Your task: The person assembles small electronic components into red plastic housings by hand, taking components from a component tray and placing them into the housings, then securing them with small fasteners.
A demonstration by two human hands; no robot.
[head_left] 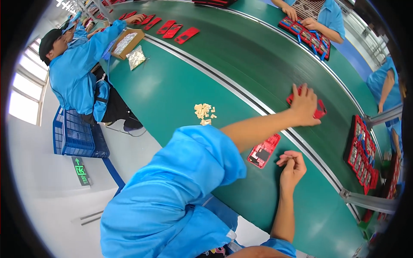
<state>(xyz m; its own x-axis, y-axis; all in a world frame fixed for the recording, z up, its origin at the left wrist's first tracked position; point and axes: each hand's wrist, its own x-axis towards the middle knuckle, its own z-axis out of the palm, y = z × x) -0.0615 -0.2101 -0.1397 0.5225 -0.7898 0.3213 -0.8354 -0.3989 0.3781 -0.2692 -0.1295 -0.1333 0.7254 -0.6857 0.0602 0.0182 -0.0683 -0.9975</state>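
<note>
My left hand [304,105] reaches out over the dark green conveyor belt [258,56] and lies on a red plastic frame [319,112], fingers spread across it and thumb at its side. Most of that frame is hidden under the hand. My right hand [292,166] hovers over the green table [172,94] with fingertips pinched together; I cannot make out anything in them. A second red frame [263,151] with dark inner parts lies flat on the table just left of my right hand.
Small beige pieces [204,111] are piled on the table. A metal rail [223,84] divides table from belt. Several red frames [172,29] ride the belt. A co-worker in blue [77,64] sits beside a cardboard box [127,43]. Red trays [362,150] stand right; a blue crate [75,133] stands on the floor.
</note>
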